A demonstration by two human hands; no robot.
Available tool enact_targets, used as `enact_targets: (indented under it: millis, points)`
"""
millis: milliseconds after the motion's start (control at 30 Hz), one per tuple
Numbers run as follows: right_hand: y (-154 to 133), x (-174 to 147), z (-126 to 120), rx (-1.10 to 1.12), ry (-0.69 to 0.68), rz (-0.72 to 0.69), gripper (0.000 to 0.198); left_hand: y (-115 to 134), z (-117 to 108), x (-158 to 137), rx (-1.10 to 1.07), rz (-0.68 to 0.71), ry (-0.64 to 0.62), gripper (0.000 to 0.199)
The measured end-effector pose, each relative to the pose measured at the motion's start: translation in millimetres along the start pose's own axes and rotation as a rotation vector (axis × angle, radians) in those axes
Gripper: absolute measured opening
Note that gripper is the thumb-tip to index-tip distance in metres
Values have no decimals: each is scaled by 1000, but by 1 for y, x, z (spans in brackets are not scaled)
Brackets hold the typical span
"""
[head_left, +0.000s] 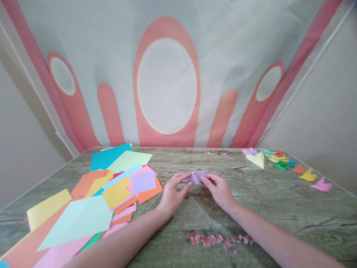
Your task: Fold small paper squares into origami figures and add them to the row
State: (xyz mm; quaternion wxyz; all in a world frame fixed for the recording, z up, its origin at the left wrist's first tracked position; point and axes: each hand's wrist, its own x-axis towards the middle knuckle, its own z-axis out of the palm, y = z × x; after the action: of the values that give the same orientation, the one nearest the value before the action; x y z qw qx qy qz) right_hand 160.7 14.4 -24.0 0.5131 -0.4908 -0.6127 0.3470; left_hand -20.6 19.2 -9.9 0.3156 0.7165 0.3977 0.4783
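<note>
Between my two hands is a small folded piece of purple paper (197, 176), raised slightly over the wood-patterned table (178, 212). My left hand (174, 193) pinches its left edge between thumb and fingers. On the opposite edge, the thumb and fingers of my right hand (219, 190) are closed on the paper. A crease or overlapping flap shows across its face; the finer folds are too small to make out. Closest to my left hand lies a pile of coloured paper sheets, with a flat purple square (143, 182) on top.
Loose sheets cover the table's left side, among them a pale mint sheet (80, 219) and a teal sheet (108, 158). Several folded paper figures stand at the right, including a pink one (322, 184) and a cream one (257, 160). A printed backdrop (167, 141) hangs behind the table.
</note>
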Motion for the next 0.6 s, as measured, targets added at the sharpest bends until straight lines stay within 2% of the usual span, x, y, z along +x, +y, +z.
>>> enact_targets:
  millis: [133,267,600]
  points:
    - [-3,-2,2,-51,26,-50,25,-2,0,0,13,39,-19,26]
    - [-4,-3,3,-129,47,-160,24,-2,0,-1,26,51,-11,24]
    - [-7,-7,6,-199,-23,-304,11,3,0,-1,54,80,-16,22]
